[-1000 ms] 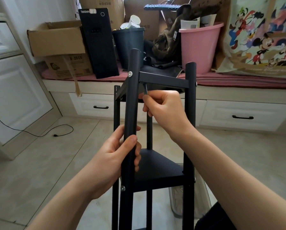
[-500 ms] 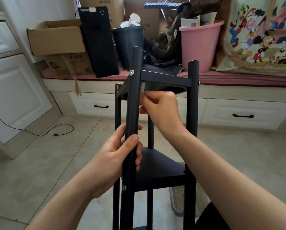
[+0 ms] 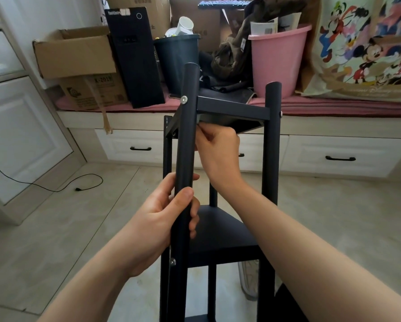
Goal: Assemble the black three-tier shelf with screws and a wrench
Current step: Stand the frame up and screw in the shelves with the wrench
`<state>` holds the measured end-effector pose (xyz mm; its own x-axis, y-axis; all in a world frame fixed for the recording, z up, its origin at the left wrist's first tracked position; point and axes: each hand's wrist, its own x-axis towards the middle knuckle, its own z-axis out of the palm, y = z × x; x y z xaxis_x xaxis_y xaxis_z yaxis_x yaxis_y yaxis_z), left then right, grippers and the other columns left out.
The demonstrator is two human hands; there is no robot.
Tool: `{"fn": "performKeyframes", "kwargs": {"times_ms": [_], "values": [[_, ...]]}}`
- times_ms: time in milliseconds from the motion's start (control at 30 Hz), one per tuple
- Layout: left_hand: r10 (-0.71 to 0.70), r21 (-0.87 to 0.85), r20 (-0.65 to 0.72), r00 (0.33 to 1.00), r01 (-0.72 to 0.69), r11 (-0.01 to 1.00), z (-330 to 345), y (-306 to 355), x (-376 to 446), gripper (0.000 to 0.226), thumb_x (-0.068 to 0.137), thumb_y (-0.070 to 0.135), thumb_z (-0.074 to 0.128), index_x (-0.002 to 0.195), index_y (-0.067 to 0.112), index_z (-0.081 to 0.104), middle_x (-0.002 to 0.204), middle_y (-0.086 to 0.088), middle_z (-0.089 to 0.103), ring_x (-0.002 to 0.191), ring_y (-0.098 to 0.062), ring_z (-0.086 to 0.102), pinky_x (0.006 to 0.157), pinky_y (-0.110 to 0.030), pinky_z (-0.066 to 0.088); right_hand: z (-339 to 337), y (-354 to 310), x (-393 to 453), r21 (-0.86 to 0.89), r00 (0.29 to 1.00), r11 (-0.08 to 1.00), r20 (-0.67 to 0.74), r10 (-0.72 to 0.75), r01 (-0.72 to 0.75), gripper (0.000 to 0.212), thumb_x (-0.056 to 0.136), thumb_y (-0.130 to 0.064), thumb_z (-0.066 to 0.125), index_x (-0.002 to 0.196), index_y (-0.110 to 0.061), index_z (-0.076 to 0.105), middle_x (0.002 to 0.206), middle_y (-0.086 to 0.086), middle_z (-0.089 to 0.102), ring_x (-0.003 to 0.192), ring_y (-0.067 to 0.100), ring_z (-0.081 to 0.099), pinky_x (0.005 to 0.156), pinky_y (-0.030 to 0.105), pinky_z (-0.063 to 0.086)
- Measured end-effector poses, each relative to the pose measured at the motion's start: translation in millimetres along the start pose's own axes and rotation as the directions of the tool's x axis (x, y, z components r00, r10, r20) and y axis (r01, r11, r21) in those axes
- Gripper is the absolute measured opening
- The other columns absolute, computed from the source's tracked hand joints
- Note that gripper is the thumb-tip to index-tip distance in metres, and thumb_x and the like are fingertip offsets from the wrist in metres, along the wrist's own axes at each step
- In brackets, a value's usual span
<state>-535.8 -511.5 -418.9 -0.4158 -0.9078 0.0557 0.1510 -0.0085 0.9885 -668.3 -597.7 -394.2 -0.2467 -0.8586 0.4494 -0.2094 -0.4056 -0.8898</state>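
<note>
The black three-tier shelf stands upright in front of me, with its top tier and middle tier in view. My left hand grips the near front pole at mid height. A silver screw sits in that pole at the top tier's corner. My right hand reaches under the top tier right behind this pole, its fingers curled round a small wrench that the hand and pole almost fully hide. The right pole also carries a screw.
A bench behind the shelf holds a cardboard box, a black computer tower, a dark bin, a pink bucket and a cartoon bag. White drawers sit below. A cable lies on the floor at left.
My right hand has risen and shifted left, tucking close under the top tier beside the front pole; the wrench shows less. My left hand keeps its grip on the pole.
</note>
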Motion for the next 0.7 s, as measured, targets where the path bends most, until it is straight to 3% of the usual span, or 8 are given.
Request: {"fn": "performKeyframes", "kwargs": {"times_ms": [167, 233, 300, 400, 500, 600, 700], "values": [[-0.001, 0.006, 0.022, 1.0, 0.001, 1.0, 0.1, -1.1, 0.6, 0.021, 0.091, 0.036, 0.054, 0.109, 0.035, 0.064, 0.074, -0.004, 0.052, 0.064, -0.017, 0.052, 0.061, -0.031, 0.049, -7.7, -1.9, -2.8, -0.043, 0.997, 0.999, 0.071, 0.003, 0.0, 0.027, 0.096, -0.016, 0.058, 0.077, -0.006, 0.073, 0.063, 0.003, 0.067, 0.06, 0.005, 0.062, 0.07, 0.041, 0.056], [-0.001, 0.002, 0.027, 1.0, 0.001, 1.0, 0.0, -1.3, 0.9, 0.02, 0.092, 0.035, 0.055, 0.109, 0.035, 0.065, 0.074, -0.004, 0.052, 0.064, -0.016, 0.052, 0.061, -0.03, 0.05, -12.9, -2.3, -4.7, -0.056, 0.994, 0.998, 0.107, 0.026, -0.02, 0.028, 0.095, -0.017, 0.058, 0.072, -0.007, 0.071, 0.063, 0.016, 0.061, 0.062, 0.026, 0.058, 0.066, 0.046, 0.053], [0.001, 0.002, 0.034, 0.999, -0.001, 1.0, 0.2, -1.4, 1.0, 0.019, 0.093, 0.035, 0.055, 0.109, 0.035, 0.065, 0.075, -0.004, 0.053, 0.064, -0.016, 0.053, 0.061, -0.029, 0.05, -19.4, -2.6, -5.5, -0.065, 0.99, 0.997, 0.134, 0.052, -0.044, 0.027, 0.093, -0.017, 0.06, 0.068, -0.014, 0.071, 0.059, 0.018, 0.051, 0.064, 0.036, 0.05, 0.065, 0.049, 0.05], [0.003, 0.0, 0.035, 0.999, -0.003, 1.0, 1.1, -1.6, 0.6, 0.019, 0.091, 0.035, 0.055, 0.108, 0.035, 0.065, 0.075, -0.004, 0.053, 0.064, -0.016, 0.052, 0.06, -0.03, 0.05, -29.9, -6.1, -6.1, -0.083, 0.983, 0.994, 0.16, 0.089, -0.076, 0.022, 0.091, -0.016, 0.058, 0.079, -0.019, 0.076, 0.054, -0.005, 0.054, 0.062, 0.029, 0.055, 0.063, 0.043, 0.051], [0.006, -0.002, 0.041, 0.999, -0.006, 1.0, 1.7, -2.0, 0.9, 0.019, 0.091, 0.034, 0.054, 0.107, 0.036, 0.065, 0.075, -0.003, 0.053, 0.064, -0.016, 0.053, 0.06, -0.031, 0.05, -40.3, -9.0, -5.0, -0.049, 0.979, 0.993, 0.163, 0.118, -0.112, 0.022, 0.092, -0.011, 0.057, 0.083, -0.017, 0.076, 0.049, -0.019, 0.055, 0.056, 0.001, 0.055, 0.065, 0.03, 0.054], [0.006, 0.016, 0.052, 0.999, -0.007, 1.0, 2.0, -2.2, 0.9, 0.02, 0.091, 0.035, 0.055, 0.108, 0.038, 0.065, 0.075, -0.003, 0.054, 0.065, -0.016, 0.054, 0.061, -0.03, 0.051, -47.8, -12.2, -4.7, -0.033, 0.977, 0.991, 0.166, 0.137, -0.133, 0.023, 0.092, -0.01, 0.056, 0.083, -0.016, 0.076, 0.046, -0.022, 0.053, 0.055, 0.003, 0.054, 0.074, 0.039, 0.057], [0.004, 0.02, 0.052, 0.999, -0.005, 1.0, 2.8, -2.6, 1.4, 0.019, 0.09, 0.037, 0.055, 0.107, 0.038, 0.065, 0.075, -0.003, 0.055, 0.065, -0.016, 0.054, 0.062, -0.029, 0.051, -51.2, -16.7, -5.2, 0.011, 0.978, 0.991, 0.165, 0.131, -0.135, 0.023, 0.093, -0.009, 0.056, 0.083, -0.013, 0.077, 0.048, -0.025, 0.053, 0.061, 0.002, 0.053, 0.072, 0.033, 0.056]]}}
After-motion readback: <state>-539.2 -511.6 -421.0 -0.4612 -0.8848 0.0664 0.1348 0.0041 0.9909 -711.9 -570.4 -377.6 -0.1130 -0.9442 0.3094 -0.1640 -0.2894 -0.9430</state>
